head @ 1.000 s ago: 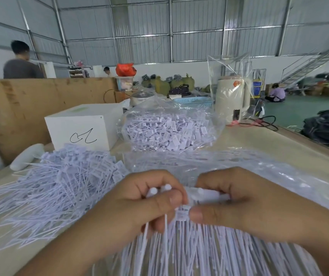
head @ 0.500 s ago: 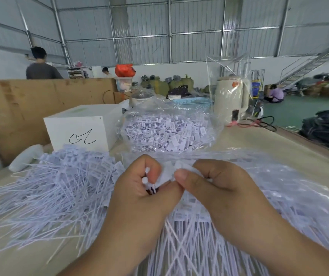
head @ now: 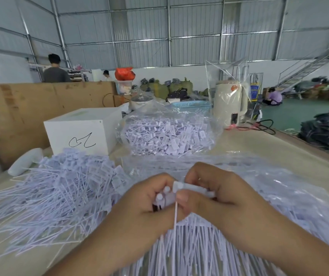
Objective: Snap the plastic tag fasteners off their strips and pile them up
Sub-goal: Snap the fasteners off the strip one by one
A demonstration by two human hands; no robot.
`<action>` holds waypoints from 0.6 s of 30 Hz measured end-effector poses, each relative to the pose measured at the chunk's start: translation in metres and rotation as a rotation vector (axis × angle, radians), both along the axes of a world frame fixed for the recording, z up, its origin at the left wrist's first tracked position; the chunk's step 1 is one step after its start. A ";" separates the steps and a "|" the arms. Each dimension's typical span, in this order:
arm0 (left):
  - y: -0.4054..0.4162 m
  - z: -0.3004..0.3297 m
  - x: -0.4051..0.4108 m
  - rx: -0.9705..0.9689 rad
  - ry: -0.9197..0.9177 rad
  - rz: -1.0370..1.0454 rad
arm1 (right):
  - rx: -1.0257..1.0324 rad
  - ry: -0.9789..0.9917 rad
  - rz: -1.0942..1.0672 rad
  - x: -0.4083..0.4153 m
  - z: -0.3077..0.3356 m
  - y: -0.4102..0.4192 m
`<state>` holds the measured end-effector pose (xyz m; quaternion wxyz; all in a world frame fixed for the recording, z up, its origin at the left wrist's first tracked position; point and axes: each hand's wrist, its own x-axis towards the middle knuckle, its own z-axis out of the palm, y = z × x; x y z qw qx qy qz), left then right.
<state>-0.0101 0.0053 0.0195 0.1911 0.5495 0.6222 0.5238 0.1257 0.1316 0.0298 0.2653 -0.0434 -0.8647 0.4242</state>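
I see my left hand [head: 149,204] and right hand [head: 217,196] pinching a fastener strip [head: 189,189], a large loose pile [head: 60,192] left, many strips [head: 189,250] remaining near.

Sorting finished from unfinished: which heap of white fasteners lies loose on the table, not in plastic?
The loose pile left of the hands, before the white box. The far heap sits in a clear bag.
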 end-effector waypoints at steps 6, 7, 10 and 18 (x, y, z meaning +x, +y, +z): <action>-0.002 0.008 -0.003 -0.008 -0.136 -0.102 | -0.024 -0.102 0.035 0.004 0.002 0.012; -0.002 0.009 -0.002 -0.005 -0.158 -0.116 | -0.042 -0.117 0.066 0.003 0.001 0.012; -0.005 0.011 -0.002 -0.037 -0.211 -0.183 | -0.071 -0.122 0.136 0.003 0.001 0.009; -0.010 0.016 -0.001 -0.009 -0.223 -0.317 | -0.030 -0.083 0.120 0.002 0.001 0.007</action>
